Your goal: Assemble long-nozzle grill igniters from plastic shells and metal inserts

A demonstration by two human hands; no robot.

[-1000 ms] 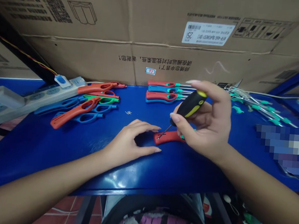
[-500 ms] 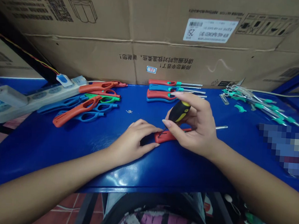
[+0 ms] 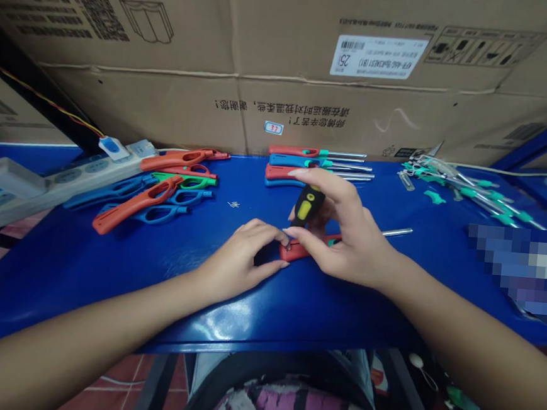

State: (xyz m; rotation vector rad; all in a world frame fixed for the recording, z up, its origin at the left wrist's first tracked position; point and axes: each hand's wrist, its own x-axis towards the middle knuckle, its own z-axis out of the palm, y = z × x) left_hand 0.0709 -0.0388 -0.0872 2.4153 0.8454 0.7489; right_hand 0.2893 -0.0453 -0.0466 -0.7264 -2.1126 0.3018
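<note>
A red stick lighter [image 3: 297, 250] lies on the blue table in front of me, its metal tube pointing right. My left hand [image 3: 253, 249] pinches the handle's left end between thumb and fingers. In my right hand [image 3: 354, 233] is a short black and yellow screwdriver [image 3: 308, 206], gripped by its handle over the lighter. Its tip is down near a hole at the handle's end; I cannot tell whether it touches a screw. The right hand covers the lighter's middle.
Tiny screws [image 3: 233, 204] lie left of centre. Red and blue lighters [image 3: 292, 161] are lined up behind my hands. Lighter casings [image 3: 137, 202] lie beside a power strip [image 3: 79, 174]. Metal tubes with green parts [image 3: 473, 189] are piled right. A cardboard box [image 3: 178, 96] stands behind.
The screwdriver and my right hand have moved left over the lighter's end, and the screwdriver stands more upright. My left hand keeps its hold on the lighter.
</note>
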